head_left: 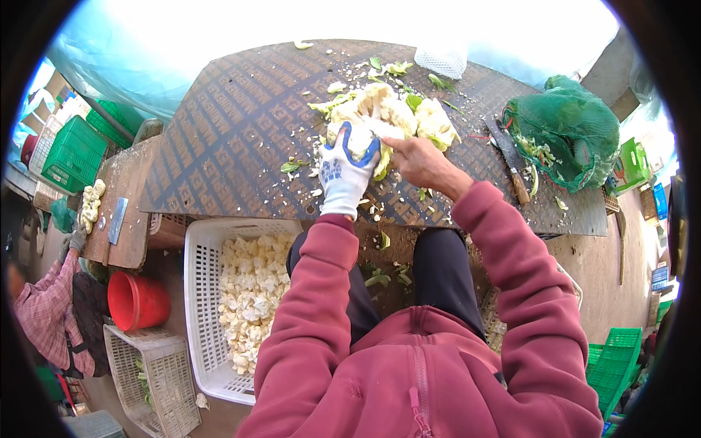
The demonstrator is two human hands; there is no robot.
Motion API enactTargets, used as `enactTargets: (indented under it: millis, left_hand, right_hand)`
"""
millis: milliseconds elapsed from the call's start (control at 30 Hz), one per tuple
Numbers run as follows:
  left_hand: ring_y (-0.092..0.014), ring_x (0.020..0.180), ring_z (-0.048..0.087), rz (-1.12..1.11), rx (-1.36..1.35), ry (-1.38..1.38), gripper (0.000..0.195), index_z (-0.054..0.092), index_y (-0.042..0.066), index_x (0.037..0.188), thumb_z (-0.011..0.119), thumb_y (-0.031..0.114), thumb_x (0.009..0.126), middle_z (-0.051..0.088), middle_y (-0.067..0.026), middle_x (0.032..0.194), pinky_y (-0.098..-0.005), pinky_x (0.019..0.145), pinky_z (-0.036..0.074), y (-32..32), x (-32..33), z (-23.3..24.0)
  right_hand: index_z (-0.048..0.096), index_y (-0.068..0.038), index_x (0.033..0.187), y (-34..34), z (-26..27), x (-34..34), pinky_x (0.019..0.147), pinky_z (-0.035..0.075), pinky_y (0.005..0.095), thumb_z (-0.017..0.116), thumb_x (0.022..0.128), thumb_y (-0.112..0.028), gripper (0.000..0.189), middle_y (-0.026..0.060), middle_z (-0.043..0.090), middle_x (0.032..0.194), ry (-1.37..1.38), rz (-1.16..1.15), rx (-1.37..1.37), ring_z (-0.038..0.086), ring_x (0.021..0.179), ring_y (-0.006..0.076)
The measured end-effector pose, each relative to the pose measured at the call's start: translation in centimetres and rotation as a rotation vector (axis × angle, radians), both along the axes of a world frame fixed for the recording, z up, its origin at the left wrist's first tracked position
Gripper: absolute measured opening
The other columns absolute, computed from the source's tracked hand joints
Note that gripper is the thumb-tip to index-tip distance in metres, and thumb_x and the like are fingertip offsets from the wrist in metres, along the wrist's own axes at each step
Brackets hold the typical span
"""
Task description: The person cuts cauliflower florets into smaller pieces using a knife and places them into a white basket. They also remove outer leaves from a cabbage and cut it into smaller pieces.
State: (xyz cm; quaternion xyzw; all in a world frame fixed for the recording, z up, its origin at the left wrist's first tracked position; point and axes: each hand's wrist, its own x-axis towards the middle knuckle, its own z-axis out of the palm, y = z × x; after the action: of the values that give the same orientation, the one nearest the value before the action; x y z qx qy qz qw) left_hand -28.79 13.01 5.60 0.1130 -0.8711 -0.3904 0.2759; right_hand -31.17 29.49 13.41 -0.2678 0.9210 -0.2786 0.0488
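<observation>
My left hand [349, 164], in a white glove with blue-coated fingertips, grips a cauliflower piece [359, 137] between thumb and fingers. Bare, my right hand [419, 161] is close on its right, index finger stretched to the piece and the other fingers curled. Whether those curled fingers hold a small blade is hidden. Just beyond both hands, cut cauliflower [383, 104] with pale stems and green leaves lies on the dark printed plywood table [235, 137]. Another leafy chunk [435, 123] rests to its right.
Right of my hands lie a cleaver [506, 148] with a wooden handle and a green mesh bag [569, 131]. A white crate [200, 306] of florets stands below the table's front left. Farther left are a red bucket [137, 300] and a co-worker's gloved hands [76, 238] at another board.
</observation>
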Motion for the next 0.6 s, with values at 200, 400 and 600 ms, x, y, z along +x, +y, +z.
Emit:
enactTargets:
  millis: [200, 400, 600]
  left_hand:
    - [-0.041, 0.102, 0.065, -0.036, 0.014, -0.005, 0.075, 0.060, 0.007, 0.135, 0.083, 0.047, 0.076, 0.065, -0.0277, 0.114, -0.0435, 0.091, 0.053, 0.0, 0.0, 0.2]
    - [-0.040, 0.100, 0.063, -0.100, -0.019, -0.030, 0.073, 0.060, 0.007, 0.135, 0.083, 0.043, 0.076, 0.066, -0.0254, 0.118, -0.0427, 0.092, 0.052, 0.3, 0.2, 0.2]
    - [-0.042, 0.111, 0.063, -0.141, 0.047, -0.116, 0.085, 0.051, 0.003, 0.143, 0.082, 0.047, 0.078, 0.063, -0.0291, 0.123, -0.0454, 0.094, 0.051, 0.3, 1.1, 0.7]
  right_hand:
    - [0.064, -0.005, 0.130, 0.3, -1.8, 0.1, 0.076, 0.053, 0.0493, 0.052, 0.094, -0.012, 0.039, 0.0309, 0.067, 0.090, 0.041, -0.034, -0.108, 0.068, 0.084, 0.0443]
    - [0.061, -0.004, 0.132, 1.4, -3.2, 1.5, 0.077, 0.053, 0.0516, 0.052, 0.094, -0.012, 0.040, 0.0293, 0.068, 0.089, 0.016, -0.049, -0.083, 0.068, 0.086, 0.0456]
    - [0.059, 0.000, 0.131, 1.5, -2.4, 3.4, 0.074, 0.051, 0.0509, 0.056, 0.095, -0.012, 0.038, 0.0290, 0.066, 0.085, 0.102, -0.031, 0.017, 0.066, 0.082, 0.0455]
